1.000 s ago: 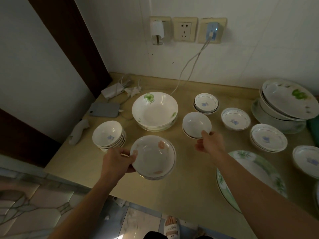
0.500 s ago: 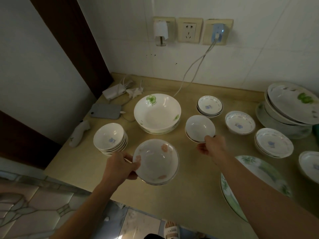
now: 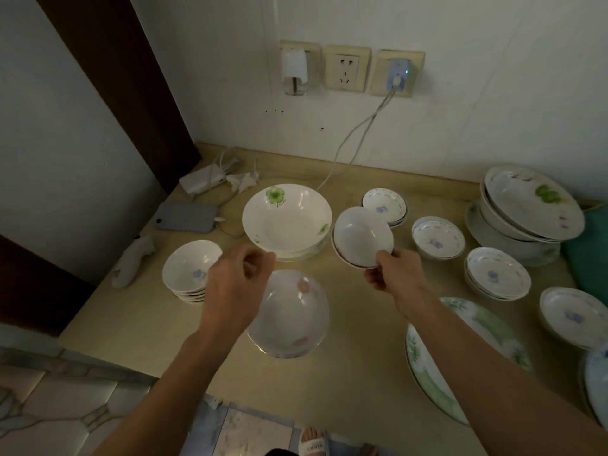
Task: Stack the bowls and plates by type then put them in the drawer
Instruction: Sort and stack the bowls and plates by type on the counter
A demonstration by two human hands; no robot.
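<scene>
Now, seen from the head camera, the right hand point(image 3: 396, 274) is pinching the near rim of a plain white bowl point(image 3: 362, 236), tilting it just above the countertop point(image 3: 345, 383), beside the green-flowered bowl stack point(image 3: 286, 218). The left hand point(image 3: 235, 284) is hovering loosely curled and holding nothing, above the pink-flowered bowl point(image 3: 291, 317) resting on the counter. Nesting well likely means levelling the lifted bowl, centring it over a matching bowl, then lowering gently so the rims are not chipping.
</scene>
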